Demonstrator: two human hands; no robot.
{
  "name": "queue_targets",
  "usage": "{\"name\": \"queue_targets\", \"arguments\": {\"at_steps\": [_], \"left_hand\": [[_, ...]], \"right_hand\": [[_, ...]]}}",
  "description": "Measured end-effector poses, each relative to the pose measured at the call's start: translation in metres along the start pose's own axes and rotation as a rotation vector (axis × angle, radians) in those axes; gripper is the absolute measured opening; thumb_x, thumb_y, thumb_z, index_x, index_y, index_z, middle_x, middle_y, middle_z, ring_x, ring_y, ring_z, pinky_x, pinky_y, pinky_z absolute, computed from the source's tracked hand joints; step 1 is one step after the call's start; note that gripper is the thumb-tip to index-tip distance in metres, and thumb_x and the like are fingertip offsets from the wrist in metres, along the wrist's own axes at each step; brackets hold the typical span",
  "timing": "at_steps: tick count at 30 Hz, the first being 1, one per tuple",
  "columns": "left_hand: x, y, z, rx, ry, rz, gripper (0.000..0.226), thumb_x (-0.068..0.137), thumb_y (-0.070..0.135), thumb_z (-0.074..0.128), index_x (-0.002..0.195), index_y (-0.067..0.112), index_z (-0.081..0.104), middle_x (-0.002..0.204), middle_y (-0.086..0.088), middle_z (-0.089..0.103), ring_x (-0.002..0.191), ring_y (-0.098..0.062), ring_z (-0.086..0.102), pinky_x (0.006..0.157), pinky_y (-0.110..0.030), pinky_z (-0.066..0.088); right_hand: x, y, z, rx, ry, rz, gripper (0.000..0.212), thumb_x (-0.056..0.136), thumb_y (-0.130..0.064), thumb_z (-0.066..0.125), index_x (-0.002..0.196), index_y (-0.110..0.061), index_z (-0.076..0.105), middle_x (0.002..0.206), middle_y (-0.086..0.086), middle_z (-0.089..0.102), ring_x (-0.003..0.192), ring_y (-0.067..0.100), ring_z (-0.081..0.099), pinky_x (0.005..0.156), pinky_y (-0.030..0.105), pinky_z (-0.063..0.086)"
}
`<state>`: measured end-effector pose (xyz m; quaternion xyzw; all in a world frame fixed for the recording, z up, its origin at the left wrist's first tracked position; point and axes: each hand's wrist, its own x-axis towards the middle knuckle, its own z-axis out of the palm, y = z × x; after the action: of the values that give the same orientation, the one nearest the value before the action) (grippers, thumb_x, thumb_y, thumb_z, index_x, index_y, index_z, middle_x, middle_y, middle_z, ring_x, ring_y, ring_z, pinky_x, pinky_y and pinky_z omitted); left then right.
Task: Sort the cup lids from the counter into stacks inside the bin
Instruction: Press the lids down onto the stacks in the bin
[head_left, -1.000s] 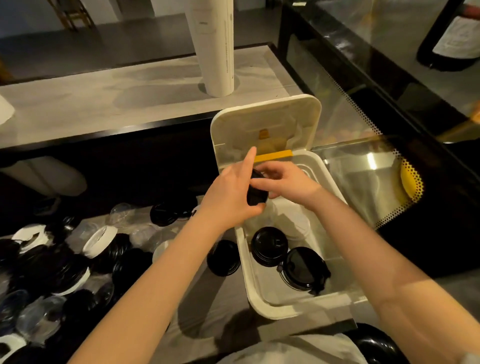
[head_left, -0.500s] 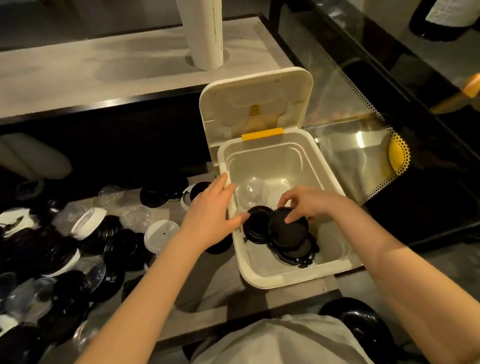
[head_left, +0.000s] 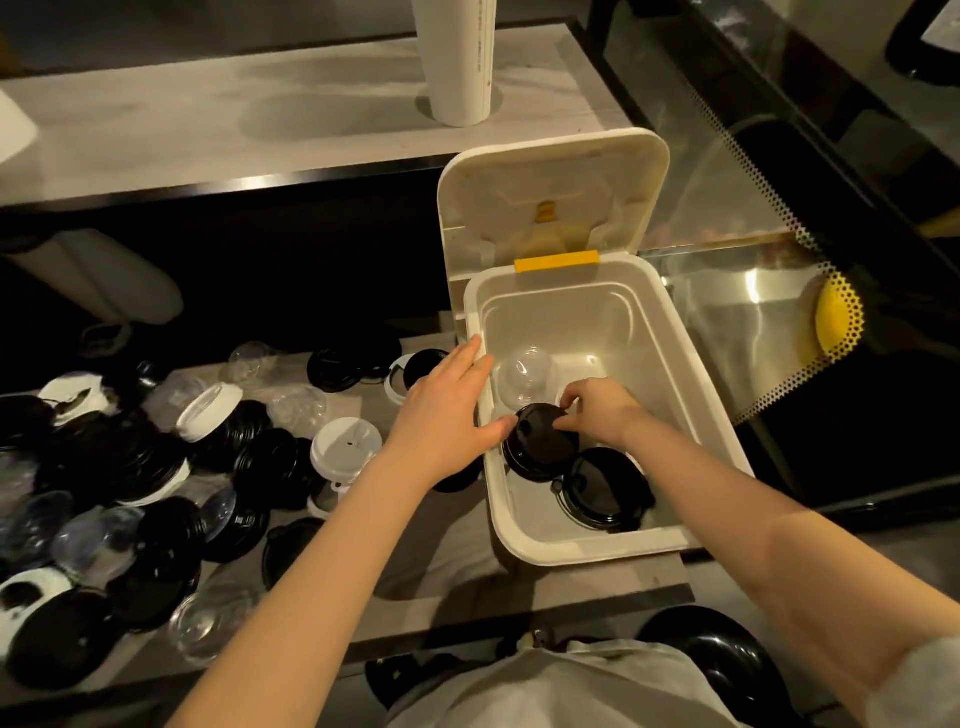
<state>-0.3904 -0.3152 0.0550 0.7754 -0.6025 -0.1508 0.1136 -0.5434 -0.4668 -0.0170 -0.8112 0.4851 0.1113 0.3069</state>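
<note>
Fingertips of the right hand (head_left: 600, 413) pinch the far edge of a glossy, round black lid (head_left: 537, 447) low inside the smooth white plastic bin (head_left: 587, 548), seemingly atop a stack. Left hand (head_left: 441, 415), fingers straight, lies across the bin's left rim, thumb by the lid.
</note>
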Motion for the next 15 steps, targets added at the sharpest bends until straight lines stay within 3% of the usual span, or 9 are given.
{"name": "queue_targets", "arguments": {"at_steps": [5,8,11,15], "left_hand": [[0.001,0.000,-0.001,0.002,-0.006,0.001,0.079,0.088,0.052,0.053,0.150,0.022,0.014,0.159,0.002,0.002,0.146,-0.014,0.005,0.117,-0.038,0.017],[0.001,0.001,-0.002,0.008,-0.014,-0.001,0.078,0.089,0.051,0.052,0.150,0.021,0.014,0.159,0.002,0.002,0.145,-0.014,0.005,0.116,-0.036,0.016],[0.000,0.002,-0.003,0.015,-0.016,-0.004,0.078,0.089,0.052,0.051,0.150,0.021,0.014,0.159,0.003,0.001,0.145,-0.014,0.005,0.117,-0.037,0.017],[0.000,0.002,-0.002,0.059,-0.014,0.002,0.077,0.090,0.053,0.048,0.150,0.020,0.014,0.159,0.001,0.002,0.146,-0.015,0.004,0.116,-0.039,0.016]], "right_hand": [[-0.011,-0.013,-0.005,-0.078,0.006,-0.090,0.065,0.072,-0.057,0.069,0.126,-0.026,0.052,0.117,-0.001,0.057,0.107,0.020,0.056,0.089,0.033,0.048],[-0.023,-0.024,0.000,-0.353,-0.016,-0.223,0.082,0.063,-0.066,0.069,0.132,-0.030,0.043,0.121,-0.004,0.050,0.111,0.021,0.052,0.082,0.033,0.046],[-0.026,-0.030,0.008,-0.536,-0.024,-0.278,0.079,0.063,-0.061,0.070,0.129,-0.027,0.042,0.119,-0.002,0.048,0.109,0.022,0.050,0.077,0.033,0.045],[-0.031,-0.032,-0.006,-0.452,0.015,-0.294,0.075,0.065,-0.056,0.069,0.129,-0.027,0.041,0.115,-0.002,0.047,0.109,0.022,0.051,0.079,0.032,0.046]]}}
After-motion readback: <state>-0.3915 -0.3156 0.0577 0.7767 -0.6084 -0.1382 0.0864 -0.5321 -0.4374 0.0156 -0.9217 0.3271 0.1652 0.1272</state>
